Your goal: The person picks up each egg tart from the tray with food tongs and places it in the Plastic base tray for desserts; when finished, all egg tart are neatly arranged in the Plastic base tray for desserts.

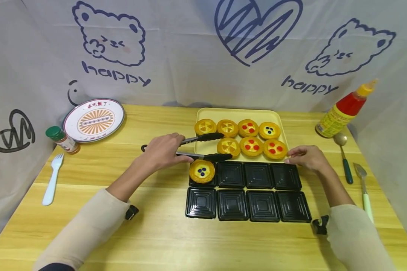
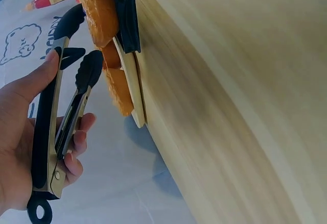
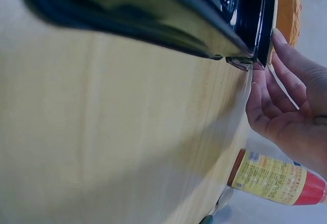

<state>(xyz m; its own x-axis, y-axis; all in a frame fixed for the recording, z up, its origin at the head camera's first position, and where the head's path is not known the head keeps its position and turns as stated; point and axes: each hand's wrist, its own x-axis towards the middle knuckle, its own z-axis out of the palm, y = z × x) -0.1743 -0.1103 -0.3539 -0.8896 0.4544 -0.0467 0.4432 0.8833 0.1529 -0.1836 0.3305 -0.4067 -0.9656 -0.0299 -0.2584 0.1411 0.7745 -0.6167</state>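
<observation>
My left hand (image 1: 164,150) holds black-and-silver tongs (image 2: 48,117), their black tips apart over the left part of the yellow tray (image 1: 208,113). Several egg tarts stand on that tray in two rows, with fruit-like tops: a yellow-wedge tart (image 1: 228,147) is between and beside the tong tips, and a red-topped tart (image 1: 275,149) is at the right end. A blue-dotted tart (image 1: 202,171) sits in the back left black square dish (image 1: 192,184). At the yellow tray's front right corner, my right hand (image 1: 308,157) pinches the edge between thumb and fingers.
Several black square dishes (image 1: 232,205) form two rows in front of the tray. On the left are a plate (image 1: 69,126), a green-capped shaker (image 1: 62,141) and a fork (image 1: 53,180). A sauce bottle (image 1: 342,113), a spoon (image 1: 346,162) and another fork (image 1: 364,188) are on the right.
</observation>
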